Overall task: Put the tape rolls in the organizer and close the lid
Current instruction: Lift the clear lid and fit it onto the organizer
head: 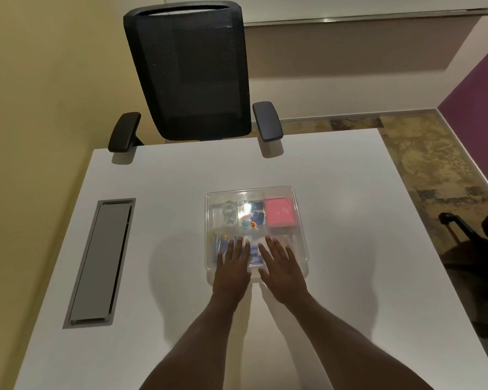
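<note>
A clear plastic organizer sits on the white table with its transparent lid down on top. Through the lid I see two clear tape rolls in the far left compartment, one behind the other. My left hand lies flat, palm down, on the near left part of the lid. My right hand lies flat on the near right part, fingers spread. Neither hand grips anything.
A pink pad and small coloured clips lie inside the organizer. A grey cable hatch is set into the table at the left. A black mesh chair stands at the far edge. Another dark chair is at the right.
</note>
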Available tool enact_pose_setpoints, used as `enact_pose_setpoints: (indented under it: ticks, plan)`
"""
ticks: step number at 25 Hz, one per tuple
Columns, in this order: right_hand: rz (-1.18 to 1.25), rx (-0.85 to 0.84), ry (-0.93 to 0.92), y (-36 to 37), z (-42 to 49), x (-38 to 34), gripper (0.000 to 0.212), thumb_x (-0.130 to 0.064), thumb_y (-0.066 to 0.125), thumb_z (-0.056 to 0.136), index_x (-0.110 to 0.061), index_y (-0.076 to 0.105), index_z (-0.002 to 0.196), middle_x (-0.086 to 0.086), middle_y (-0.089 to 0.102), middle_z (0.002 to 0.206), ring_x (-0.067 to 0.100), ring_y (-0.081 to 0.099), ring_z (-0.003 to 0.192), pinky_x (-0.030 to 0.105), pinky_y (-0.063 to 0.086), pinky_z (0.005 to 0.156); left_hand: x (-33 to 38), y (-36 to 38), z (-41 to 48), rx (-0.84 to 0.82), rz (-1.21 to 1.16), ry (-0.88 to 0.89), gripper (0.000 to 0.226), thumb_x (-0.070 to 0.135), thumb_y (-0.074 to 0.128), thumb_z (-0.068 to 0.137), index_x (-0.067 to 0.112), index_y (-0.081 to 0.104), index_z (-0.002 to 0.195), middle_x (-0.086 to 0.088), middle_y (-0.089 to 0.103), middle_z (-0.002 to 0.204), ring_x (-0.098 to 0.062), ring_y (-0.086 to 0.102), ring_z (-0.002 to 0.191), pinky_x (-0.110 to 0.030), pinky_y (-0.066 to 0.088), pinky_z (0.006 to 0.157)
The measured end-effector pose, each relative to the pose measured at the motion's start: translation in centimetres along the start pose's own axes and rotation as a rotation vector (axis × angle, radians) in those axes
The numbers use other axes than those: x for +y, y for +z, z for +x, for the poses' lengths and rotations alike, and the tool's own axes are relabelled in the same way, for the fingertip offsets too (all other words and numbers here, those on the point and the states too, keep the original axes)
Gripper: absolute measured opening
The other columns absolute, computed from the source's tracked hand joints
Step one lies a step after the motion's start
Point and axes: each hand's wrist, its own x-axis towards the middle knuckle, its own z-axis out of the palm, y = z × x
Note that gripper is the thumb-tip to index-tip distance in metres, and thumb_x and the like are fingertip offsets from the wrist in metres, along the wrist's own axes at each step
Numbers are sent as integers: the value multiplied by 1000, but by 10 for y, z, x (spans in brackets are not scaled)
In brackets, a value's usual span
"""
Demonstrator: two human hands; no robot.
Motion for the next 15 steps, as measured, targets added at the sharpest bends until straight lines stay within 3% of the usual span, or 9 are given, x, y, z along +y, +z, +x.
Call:
enact_pose_setpoints:
  ticks: [3, 6, 15]
  plan:
    - [-20, 4, -10, 6, 0, 2, 65, -45, 70, 91, -21, 51, 148, 10, 46, 157, 32, 44, 144, 56, 41, 114, -1, 1, 0, 0, -14, -23, 73, 34, 49, 103, 24, 8, 162, -3, -1, 171, -27, -8, 157, -55, 6, 128]
    - [-7, -19, 14, 8, 7, 4, 67, -46, 73, 88, -23, 52, 147, 8, 47, 156, 31, 45, 143, 54, 41, 115, -1, -5, 8, -13, 11, -24, 72, 34, 45, 104, 26, 2, 162, -1, -7, 171, -26, -12, 157, -52, 4, 129]
    - [82, -33, 96, 0, 71, 12, 73, -38, 86, 76, -24, 58, 142, 8, 56, 149, 32, 54, 136, 50, 36, 113, -9, -23, 72, -18, -39, -37, 75, 26, 55, 103, 24, 9, 162, 0, 0, 172, -25, -5, 159, -50, 9, 129]
